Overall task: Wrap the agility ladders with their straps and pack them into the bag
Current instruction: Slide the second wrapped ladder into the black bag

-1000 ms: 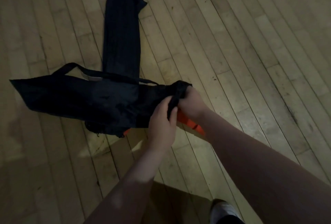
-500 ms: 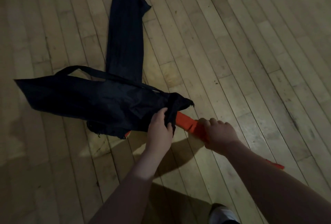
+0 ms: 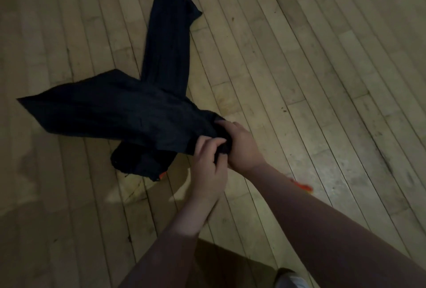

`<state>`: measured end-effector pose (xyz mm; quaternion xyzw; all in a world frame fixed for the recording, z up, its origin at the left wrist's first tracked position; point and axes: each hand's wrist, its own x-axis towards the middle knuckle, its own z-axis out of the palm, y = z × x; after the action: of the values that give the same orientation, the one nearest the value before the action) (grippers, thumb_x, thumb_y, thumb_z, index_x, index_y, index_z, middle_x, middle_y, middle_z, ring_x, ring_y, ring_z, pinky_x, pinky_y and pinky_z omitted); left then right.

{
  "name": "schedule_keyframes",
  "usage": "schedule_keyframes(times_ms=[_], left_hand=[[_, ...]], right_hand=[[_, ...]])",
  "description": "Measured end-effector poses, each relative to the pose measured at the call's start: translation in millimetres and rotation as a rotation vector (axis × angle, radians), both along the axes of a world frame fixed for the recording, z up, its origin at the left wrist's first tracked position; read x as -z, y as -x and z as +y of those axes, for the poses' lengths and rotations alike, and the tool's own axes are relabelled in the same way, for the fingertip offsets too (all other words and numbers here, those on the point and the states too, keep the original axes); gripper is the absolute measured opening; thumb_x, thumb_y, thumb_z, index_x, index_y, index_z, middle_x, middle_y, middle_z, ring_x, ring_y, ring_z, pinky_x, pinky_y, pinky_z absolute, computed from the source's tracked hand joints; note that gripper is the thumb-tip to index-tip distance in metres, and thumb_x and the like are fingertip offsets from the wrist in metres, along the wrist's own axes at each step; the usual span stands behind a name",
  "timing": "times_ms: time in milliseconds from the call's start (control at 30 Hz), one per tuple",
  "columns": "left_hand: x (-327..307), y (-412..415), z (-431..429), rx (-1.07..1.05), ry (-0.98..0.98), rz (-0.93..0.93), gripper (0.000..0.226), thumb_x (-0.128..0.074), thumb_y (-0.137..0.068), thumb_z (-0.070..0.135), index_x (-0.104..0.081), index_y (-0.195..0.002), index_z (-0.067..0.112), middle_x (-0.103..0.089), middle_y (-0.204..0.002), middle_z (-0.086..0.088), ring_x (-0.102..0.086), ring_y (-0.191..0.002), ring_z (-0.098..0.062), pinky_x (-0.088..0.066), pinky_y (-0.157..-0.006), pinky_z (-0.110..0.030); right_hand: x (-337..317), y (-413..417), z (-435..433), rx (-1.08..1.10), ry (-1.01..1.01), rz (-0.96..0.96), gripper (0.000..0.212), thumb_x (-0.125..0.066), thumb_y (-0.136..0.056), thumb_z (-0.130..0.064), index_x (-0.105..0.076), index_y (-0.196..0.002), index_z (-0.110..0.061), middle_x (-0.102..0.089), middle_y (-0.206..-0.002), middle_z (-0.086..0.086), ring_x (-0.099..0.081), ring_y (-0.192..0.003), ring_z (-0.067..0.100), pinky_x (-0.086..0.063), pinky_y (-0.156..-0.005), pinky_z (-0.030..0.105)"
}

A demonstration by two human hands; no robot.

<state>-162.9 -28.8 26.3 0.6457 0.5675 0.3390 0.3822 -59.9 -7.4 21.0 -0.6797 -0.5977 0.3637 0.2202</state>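
Fingers [image 3: 208,147] of left hand [image 3: 208,172]: curled shut on dark fabric at mouth of bag [image 3: 119,112], thumb side uppermost. Fingers of right hand [image 3: 242,143]: closed around same bunched mouth, touching left hand.

Left to right:
- Bag, dark, long, limp; lying across wooden floor [image 3: 299,68], closed end far left, mouth at centre in both hands.
- Second dark bag [image 3: 168,45], crossing beneath first, running away toward top of view; near end showing small orange patch [image 3: 162,175], likely ladder; cannot tell for certain.
- Orange ladder end [image 3: 304,186], blurred, on floor just beyond right forearm.
- Pale shoe [image 3: 290,279], bottom edge.

Brands, labels, writing: none legible; lighting dim.
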Motion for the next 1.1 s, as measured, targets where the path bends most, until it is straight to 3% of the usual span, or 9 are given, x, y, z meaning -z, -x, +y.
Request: schedule_keyframes(times_ms=[233, 367, 500, 567, 667, 800, 900, 1033, 1100], left_hand=[[-9.7, 9.9, 21.8, -0.102, 0.212, 0.035, 0.025, -0.057, -0.091, 0.028, -0.047, -0.113, 0.022, -0.048, -0.096, 0.011, -0.052, -0.086, -0.010, -0.039, -0.066, -0.010], [-20.0, 12.0, 53.3, 0.035, 0.534, 0.151, 0.058, -0.046, -0.090, 0.056, -0.046, -0.135, 0.019, -0.033, -0.126, 0.006, -0.044, -0.115, -0.014, -0.036, -0.095, -0.024], [-32.5, 18.4, 58.9, 0.022, 1.004, -0.357, 0.043, -0.058, -0.088, 0.047, -0.056, -0.122, 0.022, -0.071, -0.088, 0.003, -0.067, -0.075, -0.016, -0.055, -0.067, -0.029], [-33.4, 19.2, 58.8, -0.092, 0.907, -0.404, 0.024, -0.052, -0.094, 0.028, -0.061, -0.114, 0.018, -0.069, -0.071, -0.001, -0.063, -0.056, -0.015, -0.048, -0.049, -0.025], [-25.7, 21.9, 78.3, -0.319, 0.803, -0.406, 0.025, -0.046, -0.096, 0.020, -0.060, -0.116, 0.017, -0.068, -0.090, -0.009, -0.064, -0.072, -0.021, -0.051, -0.057, -0.030], [-25.2, 14.0, 111.3, -0.435, 0.850, -0.552, 0.027, -0.046, -0.096, 0.015, -0.059, -0.119, 0.011, -0.065, -0.104, -0.013, -0.063, -0.092, -0.027, -0.054, -0.079, -0.037], [-30.5, 7.3, 122.5, -0.311, 0.778, -0.542, 0.018, -0.048, -0.096, 0.017, -0.065, -0.101, 0.014, -0.066, -0.098, -0.007, -0.062, -0.090, -0.021, -0.051, -0.075, -0.030], [-29.1, 22.8, 115.2, -0.111, 0.386, 0.025, 0.029, -0.042, -0.099, 0.017, -0.064, -0.090, 0.001, -0.052, -0.094, -0.002, -0.052, -0.079, -0.005, -0.033, -0.074, -0.013], [-35.2, 28.4, 105.5, -0.097, 0.268, 0.010, 0.029, -0.038, -0.101, 0.017, -0.062, -0.094, 0.003, -0.050, -0.097, -0.002, -0.048, -0.080, 0.001, -0.033, -0.073, -0.009]], right_hand=[[-17.5, 7.8, 19.5, 0.341, 0.126, 0.168, 0.017, -0.049, -0.082, 0.002, -0.059, -0.087, -0.011, -0.062, -0.082, 0.005, -0.060, -0.076, 0.021, -0.047, -0.058, 0.027], [-27.9, 10.5, 37.3, 0.622, 0.245, 0.357, 0.018, -0.043, -0.087, -0.001, -0.059, -0.093, -0.003, -0.063, -0.080, 0.007, -0.063, -0.079, 0.026, -0.053, -0.066, 0.037], [-34.5, 5.2, 45.8, 0.622, 0.146, 0.371, 0.026, -0.041, -0.090, 0.001, -0.062, -0.105, -0.001, -0.067, -0.094, 0.013, -0.063, -0.083, 0.024, -0.052, -0.067, 0.032], [-36.7, -4.6, 46.4, 0.395, 0.033, 0.162, 0.020, -0.044, -0.088, -0.002, -0.063, -0.092, -0.004, -0.068, -0.086, 0.013, -0.063, -0.079, 0.027, -0.050, -0.065, 0.036], [-44.0, -23.7, 42.8, -0.027, 0.124, -0.045, 0.016, -0.049, -0.084, -0.018, -0.063, -0.086, -0.010, -0.067, -0.084, 0.011, -0.063, -0.079, 0.028, -0.052, -0.071, 0.045], [-61.8, -25.8, 18.9, -0.208, 0.504, 0.455, 0.039, -0.058, -0.077, -0.047, -0.059, -0.109, -0.024, -0.068, -0.100, -0.002, -0.066, -0.091, 0.016, -0.056, -0.076, 0.037], [-61.2, -16.8, 7.2, -0.032, 0.604, 0.758, 0.054, -0.071, -0.076, -0.040, -0.048, -0.124, -0.028, -0.066, -0.113, 0.001, -0.068, -0.100, 0.020, -0.057, -0.081, 0.036], [-58.5, -10.4, 14.6, 0.419, 0.344, 0.906, 0.026, -0.066, -0.086, -0.019, -0.057, -0.110, -0.015, -0.069, -0.091, 0.009, -0.070, -0.075, 0.025, -0.058, -0.065, 0.034], [-57.2, -4.3, 23.2, 0.595, 0.286, 0.948, 0.023, -0.063, -0.088, -0.023, -0.058, -0.107, -0.011, -0.068, -0.087, 0.013, -0.068, -0.070, 0.027, -0.056, -0.060, 0.033]])
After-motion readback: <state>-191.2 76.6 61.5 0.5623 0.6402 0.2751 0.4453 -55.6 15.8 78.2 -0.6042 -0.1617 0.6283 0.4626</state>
